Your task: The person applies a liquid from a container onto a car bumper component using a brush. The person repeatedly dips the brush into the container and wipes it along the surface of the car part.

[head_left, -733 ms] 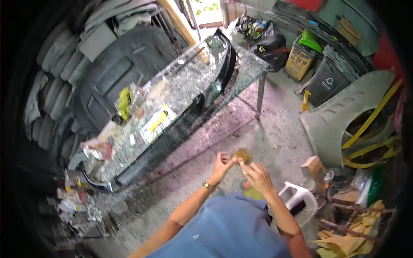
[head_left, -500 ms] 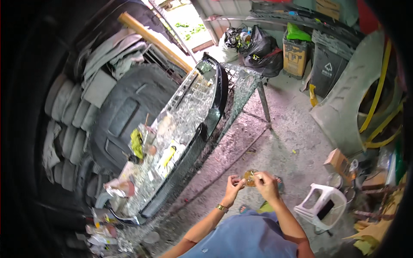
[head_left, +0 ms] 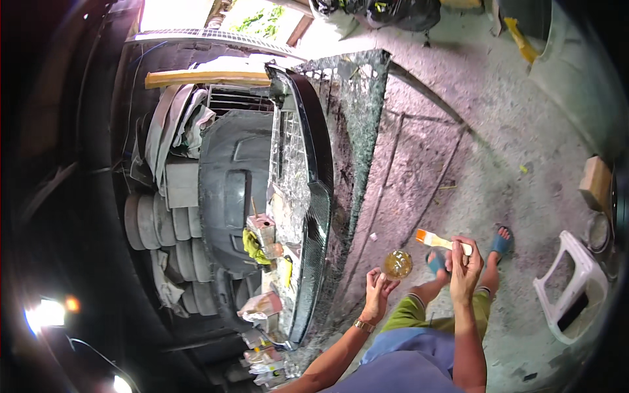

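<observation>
My left hand [head_left: 376, 296] grips a small round clear cup [head_left: 397, 264] with amber liquid in it, out in front of my body. To the right of the cup, my right hand [head_left: 466, 263] is closed around the pale handle of a paintbrush [head_left: 438, 240]. The brush's orange bristles point left, above the cup and apart from it. Left of my hands, a long curved black car-body part with a woven pattern [head_left: 319, 216] lies along the edge of a cluttered work table [head_left: 286, 167].
On the table are a square metal can [head_left: 261, 224], a yellow-green cloth [head_left: 253, 247] and a yellow-handled tool [head_left: 288, 270]. A white plastic stool [head_left: 557, 288] stands at the right, near a cardboard box [head_left: 595, 183]. Thin metal bars [head_left: 392, 164] run low between table and floor.
My view has swung left, so the table appears more upright. My hands have moved apart; the paintbrush now shows clearly in my right hand, away from the cup in my left.
</observation>
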`<state>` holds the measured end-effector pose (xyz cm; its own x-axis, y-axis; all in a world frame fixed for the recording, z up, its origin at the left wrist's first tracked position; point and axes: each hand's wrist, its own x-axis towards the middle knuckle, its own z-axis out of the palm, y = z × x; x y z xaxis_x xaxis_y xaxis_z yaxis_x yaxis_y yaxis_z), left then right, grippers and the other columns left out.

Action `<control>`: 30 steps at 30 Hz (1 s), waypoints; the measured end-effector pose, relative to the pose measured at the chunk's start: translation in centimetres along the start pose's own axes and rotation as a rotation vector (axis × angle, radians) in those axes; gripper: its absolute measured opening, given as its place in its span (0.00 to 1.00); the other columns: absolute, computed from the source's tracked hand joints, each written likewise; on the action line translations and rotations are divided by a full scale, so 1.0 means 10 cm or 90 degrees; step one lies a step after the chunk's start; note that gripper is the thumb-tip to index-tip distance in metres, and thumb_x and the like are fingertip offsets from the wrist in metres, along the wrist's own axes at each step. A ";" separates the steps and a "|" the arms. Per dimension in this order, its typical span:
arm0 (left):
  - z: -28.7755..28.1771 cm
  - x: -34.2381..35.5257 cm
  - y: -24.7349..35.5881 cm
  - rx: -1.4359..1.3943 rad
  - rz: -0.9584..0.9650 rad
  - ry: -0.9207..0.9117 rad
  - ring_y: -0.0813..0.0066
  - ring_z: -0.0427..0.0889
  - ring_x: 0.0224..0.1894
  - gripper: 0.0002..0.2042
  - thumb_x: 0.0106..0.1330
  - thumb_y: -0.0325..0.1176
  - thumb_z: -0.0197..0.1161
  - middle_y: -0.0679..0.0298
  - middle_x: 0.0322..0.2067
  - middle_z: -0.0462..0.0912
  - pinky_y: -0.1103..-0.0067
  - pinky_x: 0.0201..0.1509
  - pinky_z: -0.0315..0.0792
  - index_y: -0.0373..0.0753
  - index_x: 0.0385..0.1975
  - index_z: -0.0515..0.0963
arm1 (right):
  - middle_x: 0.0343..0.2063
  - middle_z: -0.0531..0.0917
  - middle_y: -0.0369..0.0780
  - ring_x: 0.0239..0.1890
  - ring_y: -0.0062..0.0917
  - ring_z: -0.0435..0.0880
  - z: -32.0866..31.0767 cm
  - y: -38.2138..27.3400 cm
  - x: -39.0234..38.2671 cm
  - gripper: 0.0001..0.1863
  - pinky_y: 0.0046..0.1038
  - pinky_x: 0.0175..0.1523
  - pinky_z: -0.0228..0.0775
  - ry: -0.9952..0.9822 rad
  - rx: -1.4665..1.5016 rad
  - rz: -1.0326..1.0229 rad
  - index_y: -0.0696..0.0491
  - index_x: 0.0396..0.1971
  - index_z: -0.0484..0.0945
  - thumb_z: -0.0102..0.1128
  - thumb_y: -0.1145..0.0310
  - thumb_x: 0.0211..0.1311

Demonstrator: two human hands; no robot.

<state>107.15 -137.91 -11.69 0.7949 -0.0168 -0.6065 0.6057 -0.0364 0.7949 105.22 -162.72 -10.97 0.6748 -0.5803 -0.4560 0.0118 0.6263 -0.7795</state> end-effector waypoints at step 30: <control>-1.28 0.45 -0.57 0.236 -0.284 -0.162 0.73 0.66 0.62 0.36 0.63 0.46 0.67 0.61 0.62 0.65 0.72 0.65 0.64 0.37 0.65 0.57 | 0.29 0.78 0.43 0.27 0.36 0.81 1.82 1.00 0.20 0.15 0.32 0.33 0.74 -0.238 -0.091 -0.220 0.55 0.45 0.76 0.61 0.79 0.57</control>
<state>107.74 -124.95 -18.73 0.4076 -0.1557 -0.8998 0.7884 -0.4372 0.4327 120.11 -148.12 -11.81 0.8666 -0.4990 0.0017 0.1966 0.3383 -0.9203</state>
